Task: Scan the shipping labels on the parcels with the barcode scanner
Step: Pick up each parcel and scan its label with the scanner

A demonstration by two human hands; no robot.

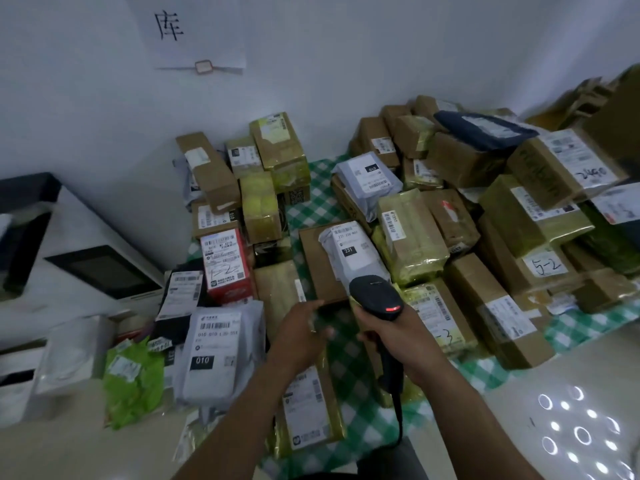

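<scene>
Over the middle of a green-and-white checked cloth (306, 209) heaped with parcels, a person's right hand (403, 336) grips the handle of the one black barcode scanner (375, 296); the scanner is pistol-shaped, a red light glows on top of its head, and a black cable (398, 414) drops from its handle toward the cloth's near edge; its nose sits at the near end of a pale grey mailer bag (353, 251) whose white shipping label (349, 245) reads 231; that bag lies on a flat brown box (313, 265). The left hand (301, 329), just beside the right and apart from it, holds nothing, its fingers stretched toward the box's near edge; whether they touch it cannot be told. Three grey mailers are plain to see, the others marked G10 (367, 178) and 010 (214, 348); one red box (227, 268) and one green bag (133, 375) lie toward the left edge; one dark blue bag (485, 128) tops the right-hand heap; the brown cartons overlap too much to count.
</scene>
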